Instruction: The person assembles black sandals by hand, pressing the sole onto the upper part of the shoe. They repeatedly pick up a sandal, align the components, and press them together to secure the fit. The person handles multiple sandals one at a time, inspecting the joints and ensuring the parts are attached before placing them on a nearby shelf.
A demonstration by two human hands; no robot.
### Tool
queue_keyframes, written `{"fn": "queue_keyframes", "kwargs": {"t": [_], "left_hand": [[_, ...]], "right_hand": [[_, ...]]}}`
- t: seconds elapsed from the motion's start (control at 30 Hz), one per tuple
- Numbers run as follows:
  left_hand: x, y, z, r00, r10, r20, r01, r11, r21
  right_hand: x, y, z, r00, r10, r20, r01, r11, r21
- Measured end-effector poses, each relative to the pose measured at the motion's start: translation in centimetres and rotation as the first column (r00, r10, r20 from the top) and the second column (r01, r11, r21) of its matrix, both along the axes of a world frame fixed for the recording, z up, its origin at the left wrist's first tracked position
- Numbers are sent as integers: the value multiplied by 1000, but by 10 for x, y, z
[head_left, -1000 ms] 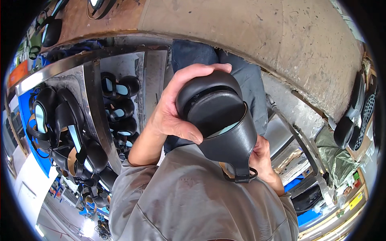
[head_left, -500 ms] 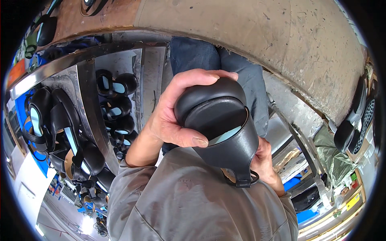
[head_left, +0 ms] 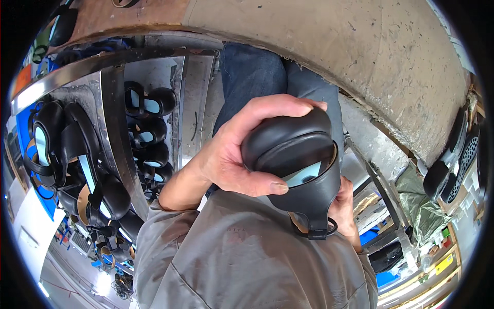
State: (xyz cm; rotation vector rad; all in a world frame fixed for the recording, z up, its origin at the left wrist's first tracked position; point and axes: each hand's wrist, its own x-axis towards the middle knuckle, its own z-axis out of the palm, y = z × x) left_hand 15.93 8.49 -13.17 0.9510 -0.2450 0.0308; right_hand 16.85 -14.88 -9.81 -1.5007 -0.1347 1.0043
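A black leather sandal with a rounded closed toe, a light blue insole patch and an ankle strap is held up in front of my chest, toe pointing away from me. My left hand wraps round the toe, its thumb across the edge of the upper and its fingers over the far side. Behind the heel end, my right hand is mostly hidden by the sandal; only the back of it and the wrist show, so its fingers cannot be made out. The strap hangs toward my shirt.
On my left a metal-framed rack holds several similar black sandals. A worn, brown-covered bench top spans the far side. Dark soles stand at the right, near a crumpled green sheet.
The sandal and my left hand have shifted slightly to the right. The sandal has turned a little, so more of its light blue insole shows.
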Motion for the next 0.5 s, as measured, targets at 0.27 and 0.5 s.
{"fn": "queue_keyframes", "kwargs": {"t": [0.27,0.5], "left_hand": [[-3,-4,4,999,0,37,-3,997,80],[-8,-9,12,999,46,-28,-42,992,115]], "right_hand": [[-14,-6,-6,984,-137,-113,133,990,-45],[-14,-7,-4,974,-159,-164,141,983,-116]]}}
